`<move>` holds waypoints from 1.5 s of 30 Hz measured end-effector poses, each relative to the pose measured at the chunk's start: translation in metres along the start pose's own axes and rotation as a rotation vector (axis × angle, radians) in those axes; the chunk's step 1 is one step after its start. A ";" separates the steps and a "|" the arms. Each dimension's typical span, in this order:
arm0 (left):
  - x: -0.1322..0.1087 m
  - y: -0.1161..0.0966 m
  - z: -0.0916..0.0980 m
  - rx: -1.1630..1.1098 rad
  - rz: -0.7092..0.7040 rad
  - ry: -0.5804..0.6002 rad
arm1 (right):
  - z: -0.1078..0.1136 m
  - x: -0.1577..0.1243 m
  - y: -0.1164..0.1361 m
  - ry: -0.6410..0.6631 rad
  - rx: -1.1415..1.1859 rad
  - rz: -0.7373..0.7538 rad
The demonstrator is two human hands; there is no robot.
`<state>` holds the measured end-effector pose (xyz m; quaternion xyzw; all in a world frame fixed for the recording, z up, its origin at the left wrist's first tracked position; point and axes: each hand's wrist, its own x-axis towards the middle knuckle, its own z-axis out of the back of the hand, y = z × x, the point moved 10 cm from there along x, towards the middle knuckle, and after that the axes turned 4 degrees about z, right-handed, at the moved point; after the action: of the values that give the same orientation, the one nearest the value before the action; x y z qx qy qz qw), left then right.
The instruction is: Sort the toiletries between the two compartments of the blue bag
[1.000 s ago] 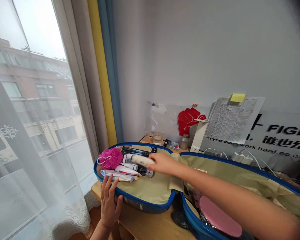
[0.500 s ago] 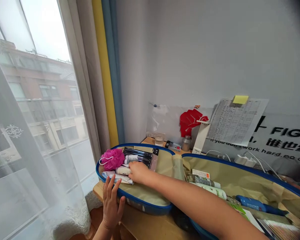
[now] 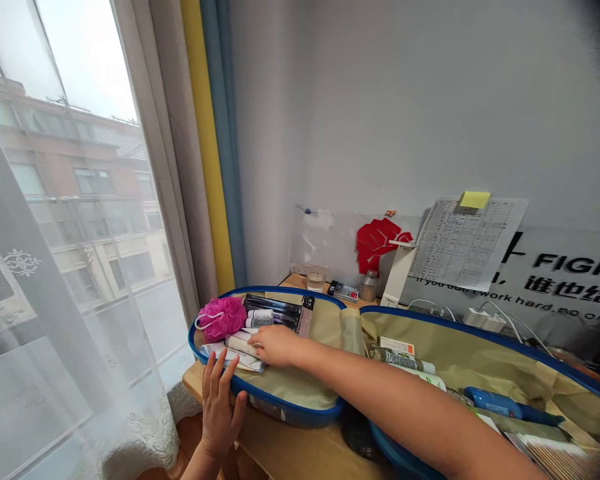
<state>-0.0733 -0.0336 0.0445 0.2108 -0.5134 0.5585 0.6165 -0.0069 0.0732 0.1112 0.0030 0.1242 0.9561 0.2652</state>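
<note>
An open suitcase with blue trim point(image 3: 300, 408) and a beige lining lies on the wooden table. My right hand point(image 3: 276, 345) reaches into its left half, with its fingertips closed on the end of a whitish, roll-shaped item point(image 3: 240, 343). Under and in front of that lies a flat white packet point(image 3: 247, 362). Behind the hand are a small white bottle point(image 3: 260, 319) and a dark pack of toothbrush-like sticks point(image 3: 275, 307). A pink bath puff point(image 3: 223, 318) fills the left end. My left hand point(image 3: 220, 410) has its fingers spread against the suitcase's near left rim.
The suitcase's right half holds a white tube point(image 3: 420, 378), a green-grey bottle point(image 3: 400, 358), a blue bottle point(image 3: 500, 403) and a pack of thin sticks point(image 3: 560, 457). Behind stand a glass point(image 3: 316, 281) and a jar point(image 3: 369, 287). Curtains point(image 3: 200, 167) hang at the left.
My right hand has shifted slightly left and toward me, along the whitish roll-shaped item. The left hand stays at the rim. The whole view has moved slightly.
</note>
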 end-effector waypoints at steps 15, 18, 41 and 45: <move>-0.002 0.002 0.001 -0.003 -0.024 -0.006 | 0.103 -0.242 -0.191 -0.155 0.316 -0.445; -0.001 0.002 0.001 -0.003 -0.026 -0.007 | 0.063 -0.276 -0.201 -0.049 0.369 -0.523; 0.002 -0.004 0.005 0.005 -0.045 -0.013 | -0.010 -0.302 -0.189 0.185 0.390 -0.600; 0.001 -0.004 0.004 0.008 -0.041 -0.006 | -0.013 -0.303 -0.189 0.201 0.404 -0.605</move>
<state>-0.0717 -0.0371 0.0481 0.2253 -0.5089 0.5472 0.6252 0.3482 0.0733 0.0713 -0.0756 0.3310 0.7864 0.5161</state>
